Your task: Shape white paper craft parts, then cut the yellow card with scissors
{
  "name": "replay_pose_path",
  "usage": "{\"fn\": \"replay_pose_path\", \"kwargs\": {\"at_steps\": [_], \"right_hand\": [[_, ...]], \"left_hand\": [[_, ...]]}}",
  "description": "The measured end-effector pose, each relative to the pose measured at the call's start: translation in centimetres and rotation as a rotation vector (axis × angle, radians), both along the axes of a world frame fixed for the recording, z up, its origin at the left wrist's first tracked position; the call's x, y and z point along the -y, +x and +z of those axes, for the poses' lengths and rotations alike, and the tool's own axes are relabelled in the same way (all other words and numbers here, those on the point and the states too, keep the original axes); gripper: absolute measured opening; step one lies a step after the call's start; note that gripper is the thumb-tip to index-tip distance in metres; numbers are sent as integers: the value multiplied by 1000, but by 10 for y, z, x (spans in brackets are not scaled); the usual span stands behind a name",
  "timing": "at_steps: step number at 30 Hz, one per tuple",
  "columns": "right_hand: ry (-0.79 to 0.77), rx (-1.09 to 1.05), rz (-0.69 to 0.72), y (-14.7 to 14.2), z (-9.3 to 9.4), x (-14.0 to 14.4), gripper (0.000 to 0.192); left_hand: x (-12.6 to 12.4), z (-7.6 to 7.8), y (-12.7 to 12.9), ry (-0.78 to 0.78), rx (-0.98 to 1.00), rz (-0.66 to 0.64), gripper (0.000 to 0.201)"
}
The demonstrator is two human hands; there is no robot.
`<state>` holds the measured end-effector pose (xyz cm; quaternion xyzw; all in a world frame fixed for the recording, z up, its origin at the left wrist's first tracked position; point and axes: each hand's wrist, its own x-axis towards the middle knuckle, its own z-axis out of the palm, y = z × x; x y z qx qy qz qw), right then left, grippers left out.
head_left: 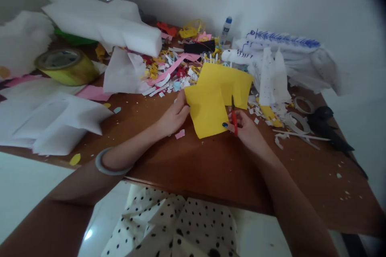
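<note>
A yellow paper sheet [215,94] is held above the brown wooden table [211,168]. My left hand [174,117] pinches the sheet's left edge. My right hand [245,128] grips small red-handled scissors [233,114], whose blades point up into a cut in the sheet's lower right side. A grey bangle [110,164] sits on my left wrist.
Coloured paper scraps [175,68] are piled behind the sheet. White foam blocks [114,24], a yellow tape roll [64,66] and white sheets [51,118] lie at left. A glue bottle [225,30], white paper shapes [280,60], tape rings [303,106] and a black object [328,128] lie at right.
</note>
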<state>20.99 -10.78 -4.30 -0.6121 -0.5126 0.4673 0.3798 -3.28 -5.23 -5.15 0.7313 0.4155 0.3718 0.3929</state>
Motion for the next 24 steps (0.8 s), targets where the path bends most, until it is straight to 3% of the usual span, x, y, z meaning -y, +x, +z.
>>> {"fn": "replay_pose_path", "kwargs": {"at_steps": [3, 8, 13, 16, 20, 24], "right_hand": [[-35, 61, 87, 17, -2, -6, 35], [21, 114, 170, 43, -12, -13, 31], [-25, 78, 110, 50, -14, -15, 30], [-37, 2, 41, 44, -13, -15, 31], [-8, -54, -22, 29, -12, -12, 34], [76, -143, -128, 11, -15, -7, 36]], "left_hand": [[-12, 5, -10, 235, -130, -27, 70], [-15, 13, -14, 566, -507, -207, 43], [-2, 14, -8, 652, -555, -401, 43], [3, 16, -5, 681, -580, -449, 48], [6, 17, -3, 766, -608, -375, 31], [8, 16, 0, 668, -577, -53, 34]]}}
